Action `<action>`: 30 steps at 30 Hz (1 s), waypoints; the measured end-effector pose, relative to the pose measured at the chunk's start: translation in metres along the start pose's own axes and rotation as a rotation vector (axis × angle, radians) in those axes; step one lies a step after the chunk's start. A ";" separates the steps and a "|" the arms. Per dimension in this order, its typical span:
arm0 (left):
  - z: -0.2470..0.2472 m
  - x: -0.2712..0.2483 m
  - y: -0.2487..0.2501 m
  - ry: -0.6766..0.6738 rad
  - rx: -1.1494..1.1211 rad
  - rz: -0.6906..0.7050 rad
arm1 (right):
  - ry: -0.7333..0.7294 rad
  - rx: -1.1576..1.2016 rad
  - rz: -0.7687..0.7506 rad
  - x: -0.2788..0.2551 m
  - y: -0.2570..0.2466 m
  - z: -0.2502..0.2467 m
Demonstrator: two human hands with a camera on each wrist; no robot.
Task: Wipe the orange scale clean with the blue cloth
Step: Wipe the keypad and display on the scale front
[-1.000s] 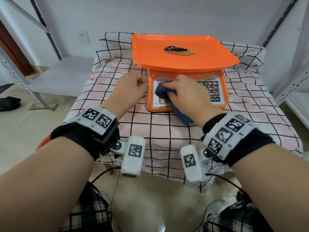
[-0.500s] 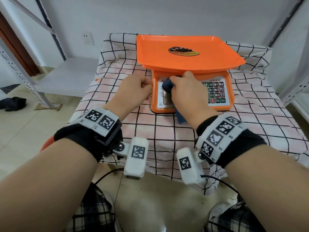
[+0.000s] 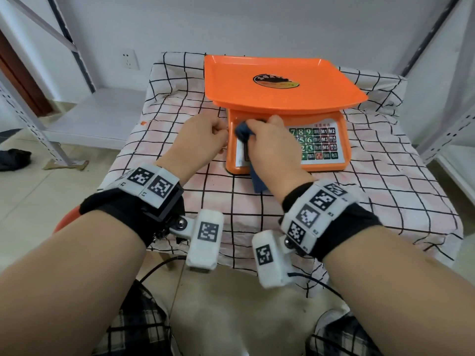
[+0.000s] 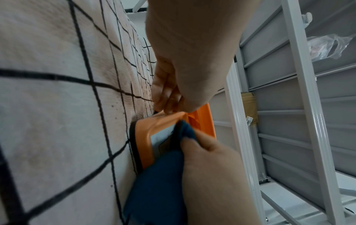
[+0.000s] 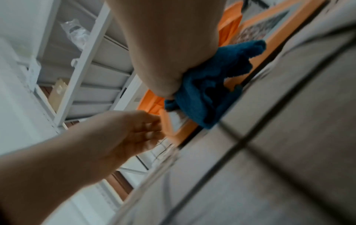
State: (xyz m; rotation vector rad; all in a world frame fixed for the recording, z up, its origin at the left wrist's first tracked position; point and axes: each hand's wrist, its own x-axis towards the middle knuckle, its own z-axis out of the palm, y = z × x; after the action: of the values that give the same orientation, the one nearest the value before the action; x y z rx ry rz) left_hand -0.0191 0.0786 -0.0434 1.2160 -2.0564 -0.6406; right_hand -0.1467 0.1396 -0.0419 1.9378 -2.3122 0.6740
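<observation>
right hand (image 3: pixel 272 147) with blue cloth (image 3: pixel 243 133) slid left and up the scale's (image 3: pixel 285 86) front panel

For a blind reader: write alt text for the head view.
A right hand rubs a blue cloth on the front panel of an orange scale, while the left hand steadies its side; both sit on a checked tablecloth.

even soft daylight; right wrist view motion-blurred, wide-angle edges bent.

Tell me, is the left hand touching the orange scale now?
Touching. In the left wrist view, the left hand's curled fingertips rest against the side edge of the orange scale; no gap shows between them.
</observation>
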 end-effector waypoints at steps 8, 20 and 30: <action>-0.001 -0.003 -0.002 -0.037 -0.021 -0.008 | 0.011 -0.053 0.047 0.000 0.043 -0.019; 0.002 0.000 -0.002 -0.024 -0.015 -0.024 | -0.056 -0.124 -0.080 -0.003 0.043 -0.019; 0.009 0.003 0.004 0.052 0.022 -0.040 | -0.054 -0.070 -0.063 -0.013 0.006 -0.007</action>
State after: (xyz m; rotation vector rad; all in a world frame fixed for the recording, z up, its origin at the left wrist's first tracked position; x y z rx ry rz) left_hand -0.0293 0.0784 -0.0463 1.2760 -2.0053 -0.6006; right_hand -0.1508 0.1548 -0.0416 2.0131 -2.2610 0.5340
